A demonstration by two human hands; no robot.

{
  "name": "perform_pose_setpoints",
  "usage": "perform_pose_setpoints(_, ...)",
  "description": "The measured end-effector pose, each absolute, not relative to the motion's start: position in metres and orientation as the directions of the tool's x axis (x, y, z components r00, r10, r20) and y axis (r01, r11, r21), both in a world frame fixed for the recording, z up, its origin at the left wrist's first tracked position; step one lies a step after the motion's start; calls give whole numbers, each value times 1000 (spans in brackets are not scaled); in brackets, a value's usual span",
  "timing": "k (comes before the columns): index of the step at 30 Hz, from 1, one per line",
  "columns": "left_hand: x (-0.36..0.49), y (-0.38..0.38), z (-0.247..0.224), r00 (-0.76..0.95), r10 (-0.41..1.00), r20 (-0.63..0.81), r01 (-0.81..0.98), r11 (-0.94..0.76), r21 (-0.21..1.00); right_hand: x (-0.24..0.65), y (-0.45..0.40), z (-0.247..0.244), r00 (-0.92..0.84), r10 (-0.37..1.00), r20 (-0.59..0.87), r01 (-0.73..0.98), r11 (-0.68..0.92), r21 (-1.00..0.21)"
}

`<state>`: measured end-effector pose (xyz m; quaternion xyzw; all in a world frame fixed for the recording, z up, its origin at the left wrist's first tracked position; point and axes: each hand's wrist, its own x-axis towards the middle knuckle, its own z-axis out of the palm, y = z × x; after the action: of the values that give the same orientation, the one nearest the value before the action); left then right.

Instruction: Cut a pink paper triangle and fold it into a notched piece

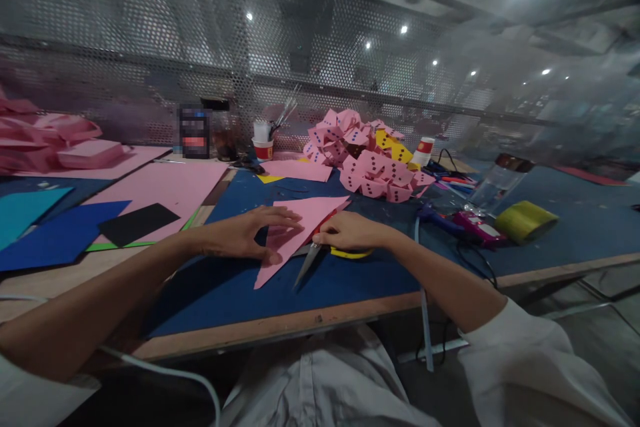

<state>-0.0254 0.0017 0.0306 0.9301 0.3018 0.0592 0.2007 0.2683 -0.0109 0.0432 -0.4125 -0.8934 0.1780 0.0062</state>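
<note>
A pink sheet [300,217] with a pointed lower corner lies on the blue table mat [240,300] in front of me. My left hand [250,232] rests on its left part, fingers spread. At the sheet's right edge, my right hand [346,232] is closed around red-handled scissors [307,265], whose blades point down and toward me. Yellow-handled scissors [351,253] lie partly under my right hand, and a grey blade shows beside the sheet's lower edge. Folded pink paper pieces with dark dots [377,177] are heaped behind my right hand.
Blue paper [65,233], a black piece [140,223] and large pink sheets [175,183] lie at the left. A red and white cup [263,149] stands behind. To the right are a clear jar [500,183], a yellow roll [526,221], a magenta tool [477,228] and cables.
</note>
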Motion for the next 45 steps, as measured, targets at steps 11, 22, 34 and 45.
perform_pose_setpoints(11,-26,-4,37,825,535,-184,562,-739,372,264,-13,47,-683,720,-125,715,623,-318)
perform_pose_setpoints(22,-27,-3,38,823,531,-203,565,-727,390,268,-7,43,-737,665,-120,654,657,-375)
perform_pose_setpoints(34,-26,-2,37,824,530,-201,564,-736,375,266,-8,41,-717,690,-105,674,646,-358)
perform_pose_setpoints(45,-26,-5,41,814,540,-216,579,-718,387,266,-10,45,-720,684,-117,678,655,-334)
